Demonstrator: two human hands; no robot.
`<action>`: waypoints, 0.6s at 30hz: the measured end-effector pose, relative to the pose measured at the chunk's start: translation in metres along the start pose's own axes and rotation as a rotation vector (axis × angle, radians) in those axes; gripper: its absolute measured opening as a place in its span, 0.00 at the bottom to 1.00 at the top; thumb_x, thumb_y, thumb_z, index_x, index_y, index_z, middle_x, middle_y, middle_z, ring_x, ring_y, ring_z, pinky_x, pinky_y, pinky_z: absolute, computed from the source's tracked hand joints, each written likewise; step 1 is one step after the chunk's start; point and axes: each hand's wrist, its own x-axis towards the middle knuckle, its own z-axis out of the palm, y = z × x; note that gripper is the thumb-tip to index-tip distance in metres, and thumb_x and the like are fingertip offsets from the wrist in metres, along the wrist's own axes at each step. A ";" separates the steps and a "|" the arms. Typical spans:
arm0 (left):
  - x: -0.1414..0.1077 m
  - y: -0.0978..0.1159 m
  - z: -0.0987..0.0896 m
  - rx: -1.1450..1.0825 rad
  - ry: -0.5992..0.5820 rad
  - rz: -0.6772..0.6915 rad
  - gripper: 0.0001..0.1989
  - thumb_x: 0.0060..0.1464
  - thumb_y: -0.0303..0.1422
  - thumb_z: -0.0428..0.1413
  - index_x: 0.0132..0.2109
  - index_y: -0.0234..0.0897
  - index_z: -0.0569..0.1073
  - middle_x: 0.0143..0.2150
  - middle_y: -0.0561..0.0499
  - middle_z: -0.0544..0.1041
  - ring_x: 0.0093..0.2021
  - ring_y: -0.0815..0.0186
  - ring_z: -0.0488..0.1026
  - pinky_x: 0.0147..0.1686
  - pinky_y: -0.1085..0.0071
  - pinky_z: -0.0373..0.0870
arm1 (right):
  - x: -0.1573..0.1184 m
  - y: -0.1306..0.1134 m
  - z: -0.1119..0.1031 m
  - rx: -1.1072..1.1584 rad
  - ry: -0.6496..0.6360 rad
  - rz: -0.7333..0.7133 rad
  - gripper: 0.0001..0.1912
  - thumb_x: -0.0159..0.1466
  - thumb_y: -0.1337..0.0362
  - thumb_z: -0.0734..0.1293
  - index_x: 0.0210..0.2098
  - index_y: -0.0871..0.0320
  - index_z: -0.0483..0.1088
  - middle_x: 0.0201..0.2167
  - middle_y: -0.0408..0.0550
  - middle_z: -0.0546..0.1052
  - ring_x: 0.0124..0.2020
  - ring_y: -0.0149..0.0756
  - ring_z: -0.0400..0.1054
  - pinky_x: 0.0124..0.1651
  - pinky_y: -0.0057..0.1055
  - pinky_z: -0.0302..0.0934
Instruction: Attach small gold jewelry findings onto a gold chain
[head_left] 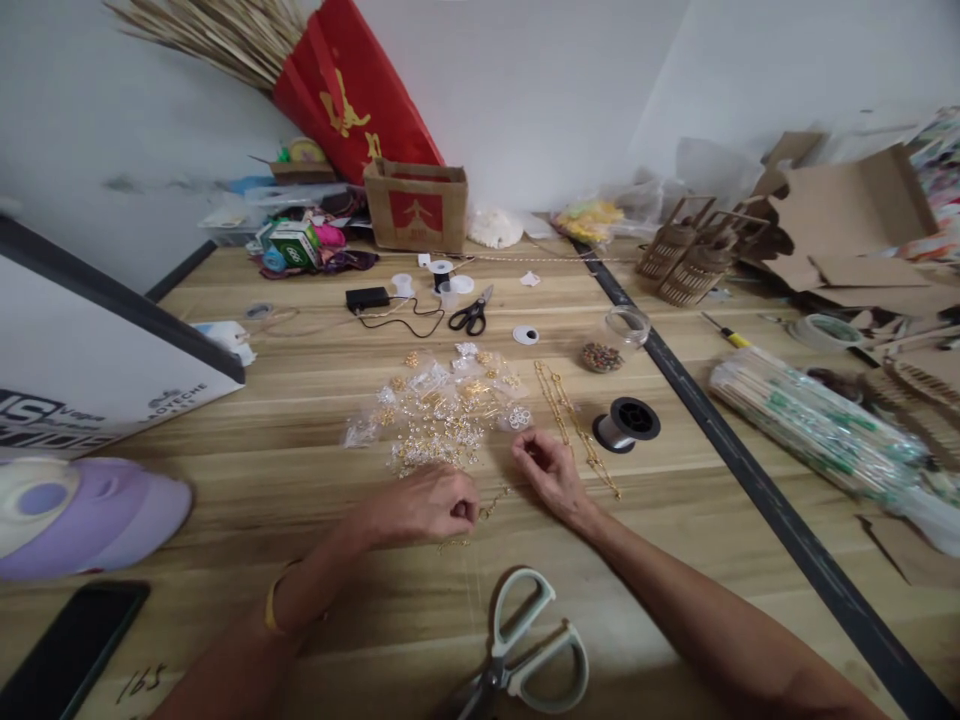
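Note:
My left hand (pixel 427 505) is closed, its curled fingers just in front of a pile of small clear and gold beads (pixel 442 425). Whatever it holds is hidden or too fine to make out. To the right, my right hand (pixel 551 472) has its thumb and fingertips pressed together beside the pile; nothing nameable shows in them. A short gold chain (pixel 493 502) lies between the hands. Thin gold pieces (pixel 453 545) rest just below the left hand. Past the right wrist, a long gold chain (pixel 555 400) stretches across the table near a black spool of clear line (pixel 626 425).
Large scissors (pixel 517 650) lie open close to me. Farther back are small black scissors (pixel 472 315), a clear jar of brown beads (pixel 604 355) and a black adapter (pixel 367 299). A phone (pixel 75 650) is at left; wrapped sticks (pixel 817 430) lie at right.

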 end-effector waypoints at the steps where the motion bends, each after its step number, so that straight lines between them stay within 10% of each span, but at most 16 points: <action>1: -0.002 0.002 0.003 0.053 -0.020 0.004 0.05 0.49 0.27 0.54 0.29 0.36 0.73 0.27 0.54 0.73 0.30 0.68 0.69 0.32 0.73 0.60 | 0.000 0.000 0.000 0.004 0.002 0.001 0.11 0.61 0.56 0.63 0.29 0.57 0.65 0.23 0.42 0.65 0.24 0.31 0.58 0.25 0.27 0.52; 18: -0.022 0.019 0.039 0.348 0.143 0.095 0.09 0.61 0.24 0.43 0.40 0.36 0.67 0.43 0.47 0.72 0.44 0.63 0.66 0.49 0.66 0.62 | 0.003 0.008 0.000 0.155 -0.005 0.075 0.12 0.60 0.54 0.64 0.29 0.57 0.64 0.21 0.39 0.62 0.21 0.28 0.54 0.22 0.24 0.49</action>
